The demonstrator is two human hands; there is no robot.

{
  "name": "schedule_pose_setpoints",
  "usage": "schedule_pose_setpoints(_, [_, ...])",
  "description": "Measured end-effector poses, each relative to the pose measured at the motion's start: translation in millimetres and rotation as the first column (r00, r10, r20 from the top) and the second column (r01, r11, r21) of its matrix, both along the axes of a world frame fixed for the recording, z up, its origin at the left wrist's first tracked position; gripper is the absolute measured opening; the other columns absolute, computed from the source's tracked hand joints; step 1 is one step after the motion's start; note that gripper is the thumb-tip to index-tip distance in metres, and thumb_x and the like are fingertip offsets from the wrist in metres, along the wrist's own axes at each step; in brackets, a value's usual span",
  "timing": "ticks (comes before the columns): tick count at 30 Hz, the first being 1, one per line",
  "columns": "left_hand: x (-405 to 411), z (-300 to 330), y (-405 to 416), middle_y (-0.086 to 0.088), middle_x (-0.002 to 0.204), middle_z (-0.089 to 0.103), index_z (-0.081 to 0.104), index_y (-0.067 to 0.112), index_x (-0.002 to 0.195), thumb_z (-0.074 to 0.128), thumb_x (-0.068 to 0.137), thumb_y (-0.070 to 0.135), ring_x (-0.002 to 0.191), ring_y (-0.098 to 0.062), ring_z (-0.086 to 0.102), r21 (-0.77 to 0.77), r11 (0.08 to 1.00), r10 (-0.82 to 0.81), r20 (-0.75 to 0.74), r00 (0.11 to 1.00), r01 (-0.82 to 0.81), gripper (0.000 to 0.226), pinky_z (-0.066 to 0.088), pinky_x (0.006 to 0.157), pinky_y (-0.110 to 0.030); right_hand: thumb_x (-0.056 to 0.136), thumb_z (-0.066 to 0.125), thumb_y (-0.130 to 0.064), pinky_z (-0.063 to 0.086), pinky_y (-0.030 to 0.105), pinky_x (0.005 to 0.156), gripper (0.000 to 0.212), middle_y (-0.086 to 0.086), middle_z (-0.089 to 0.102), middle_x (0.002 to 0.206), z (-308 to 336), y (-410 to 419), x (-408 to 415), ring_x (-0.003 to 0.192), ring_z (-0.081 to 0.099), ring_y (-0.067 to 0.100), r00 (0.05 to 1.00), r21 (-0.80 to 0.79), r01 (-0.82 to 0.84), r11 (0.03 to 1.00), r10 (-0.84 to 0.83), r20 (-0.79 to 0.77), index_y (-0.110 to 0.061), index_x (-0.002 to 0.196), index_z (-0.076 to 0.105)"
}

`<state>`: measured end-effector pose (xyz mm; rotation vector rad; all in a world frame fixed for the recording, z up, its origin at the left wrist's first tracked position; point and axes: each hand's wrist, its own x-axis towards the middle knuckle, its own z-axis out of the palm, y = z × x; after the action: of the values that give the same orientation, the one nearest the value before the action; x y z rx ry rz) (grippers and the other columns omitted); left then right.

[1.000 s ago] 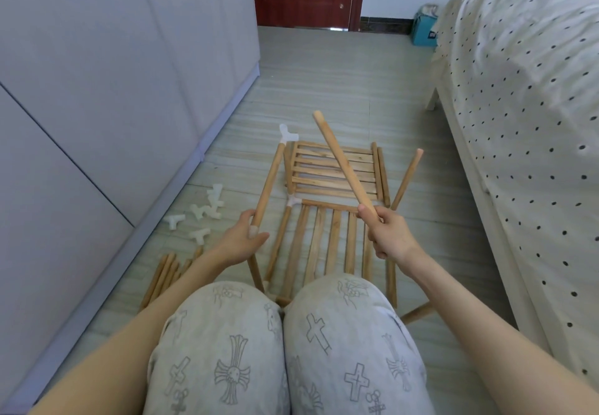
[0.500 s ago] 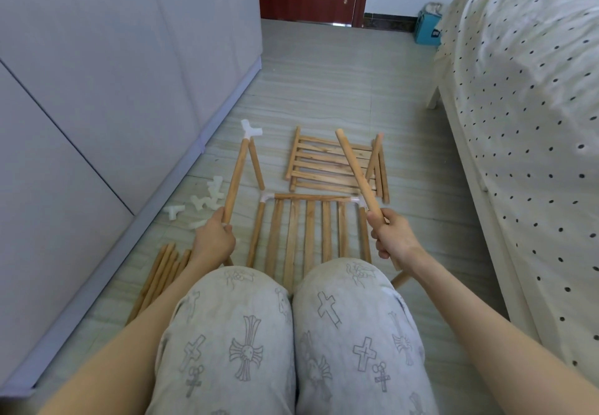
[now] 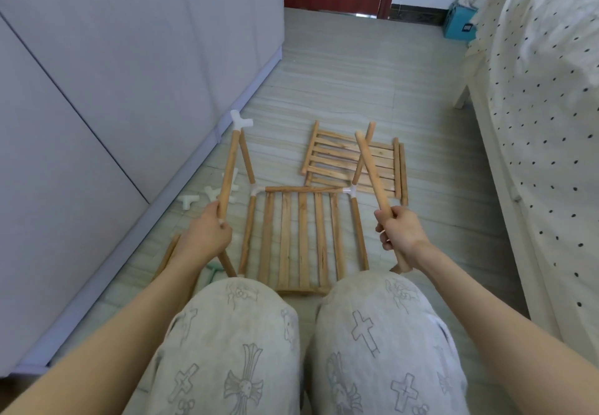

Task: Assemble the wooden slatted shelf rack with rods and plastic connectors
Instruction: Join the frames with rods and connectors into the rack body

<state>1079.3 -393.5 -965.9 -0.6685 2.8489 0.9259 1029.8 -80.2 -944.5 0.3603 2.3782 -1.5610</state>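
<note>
Above the slatted panel (image 3: 299,239), both gripped rods (image 3: 372,174) point away, slightly tilted.

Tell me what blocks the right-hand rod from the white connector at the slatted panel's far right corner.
Nothing visible does. The right hand holds its rod just right of the connector, with only bare floor beside them.

No words, labels, brand names or numbers can be read anywhere. The trousers (image 3: 246,349) carry printed cross shapes, which are pictures and not letters; the teal box (image 3: 458,24) beside the bed (image 3: 534,106) is too blurred to read.
</note>
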Motion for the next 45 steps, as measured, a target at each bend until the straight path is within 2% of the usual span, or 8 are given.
schedule_pose_setpoints(4, [-5.2, 10.6, -7.8, -0.006, 0.114, 0.059, 0.045, 0.018, 0.132, 0.047, 0.096, 0.034, 0.094, -0.020, 0.059, 0.519, 0.846, 0.163, -0.030, 0.986, -0.123, 0.039, 0.049, 0.085, -0.037, 0.096, 0.048, -0.024, 0.033, 0.026, 0.040, 0.012, 0.003, 0.039, 0.062, -10.2, -14.0, -15.6, 0.047, 0.035, 0.016, 0.995, -0.006, -0.096, 0.995, 0.096, -0.003, -0.012, 0.098, 0.051])
schedule_pose_setpoints(6, [-7.3, 8.8, -17.8, -0.008, 0.117, 0.059, 0.052, 0.012, 0.124, 0.041, 0.099, 0.033, 0.092, -0.019, 0.058, 0.613, 0.764, 0.268, -0.021, 0.963, -0.199, 0.035, 0.051, 0.073, -0.028, 0.096, 0.049, -0.031, 0.031, 0.024, 0.036, 0.014, 0.002, 0.039, 0.058, -18.7, -24.8, -23.1, 0.043, 0.033, 0.015, 0.987, 0.006, -0.160, 0.987, 0.160, -0.003, -0.017, 0.097, 0.051])
schedule_pose_setpoints(9, [-8.7, -13.4, -36.3, -0.017, 0.120, 0.056, 0.051, 0.001, 0.127, 0.037, 0.101, 0.017, 0.097, -0.024, 0.056, 0.544, 0.807, 0.261, 0.020, 0.965, -0.230, 0.033, 0.049, 0.062, -0.021, 0.095, 0.050, -0.036, 0.033, 0.024, 0.038, 0.020, 0.002, 0.041, 0.057, -40.8, -46.2, -35.3, 0.042, 0.035, 0.014, 0.967, 0.045, -0.252, 0.967, 0.250, 0.044, -0.016, 0.091, 0.052])
schedule_pose_setpoints(15, [-30.4, -91.2, -80.0, -0.021, 0.126, 0.053, 0.050, -0.004, 0.126, 0.045, 0.096, 0.008, 0.116, -0.033, 0.049, 0.180, 0.983, 0.004, 0.197, 0.980, -0.040, 0.033, 0.037, 0.101, -0.038, 0.095, 0.051, -0.027, 0.037, 0.026, 0.047, 0.021, 0.003, 0.045, 0.063, -94.9, -87.8, -76.5, 0.052, 0.043, 0.016, 0.905, 0.184, -0.421, 0.888, 0.397, 0.152, -0.010, 0.083, 0.049])
schedule_pose_setpoints(26, [-124.4, -194.7, -127.1, -0.019, 0.152, 0.021, 0.022, 0.010, 0.147, 0.052, 0.092, 0.020, 0.137, -0.035, 0.025, -0.027, 0.996, -0.072, 0.248, 0.966, 0.082, 0.063, 0.028, 0.108, -0.051, 0.096, 0.049, -0.024, 0.032, 0.023, 0.042, 0.013, 0.000, 0.042, 0.060, -155.0, -93.9, -113.5, 0.045, 0.036, 0.012, 0.930, 0.016, -0.309, 0.951, 0.298, 0.216, -0.012, 0.095, 0.055])
schedule_pose_setpoints(32, [-139.4, -220.0, -123.0, -0.018, 0.118, 0.047, 0.050, 0.007, 0.117, 0.050, 0.091, 0.023, 0.108, -0.034, 0.046, -0.185, 0.965, -0.137, 0.258, 0.957, 0.187, 0.031, 0.039, 0.091, -0.042, 0.096, 0.049, -0.022, 0.031, 0.024, 0.043, 0.014, -0.002, 0.039, 0.057, -157.2, -95.6, -122.0, 0.045, 0.034, 0.012, 0.932, -0.017, -0.276, 0.961, 0.272, 0.239, -0.010, 0.095, 0.055])
schedule_pose_setpoints(40, [-140.4, -145.7, -119.0, -0.017, 0.113, 0.056, 0.053, -0.001, 0.115, 0.058, 0.086, 0.006, 0.096, -0.028, 0.054, 0.056, 0.991, 0.122, -0.038, 0.992, -0.120, 0.031, 0.043, 0.079, -0.036, 0.096, 0.050, -0.020, 0.035, 0.030, 0.047, 0.012, 0.000, 0.041, 0.056, -98.8, -98.9, -110.1, 0.045, 0.037, 0.014, 0.933, -0.004, -0.331, 0.944, 0.327, 0.152, -0.014, 0.085, 0.051])
schedule_pose_setpoints(45, [-130.4, -43.3, -101.7, -0.006, 0.105, 0.052, 0.048, 0.007, 0.121, 0.055, 0.087, 0.010, 0.089, -0.016, 0.049, 0.298, 0.919, 0.350, -0.312, 0.883, -0.259, 0.036, 0.036, 0.067, -0.024, 0.095, 0.048, -0.010, 0.034, 0.027, 0.044, 0.016, 0.004, 0.045, 0.057, -29.7, -93.7, -98.2, 0.038, 0.038, 0.013, 0.948, -0.011, -0.314, 0.949, 0.315, 0.045, -0.014, 0.079, 0.044])
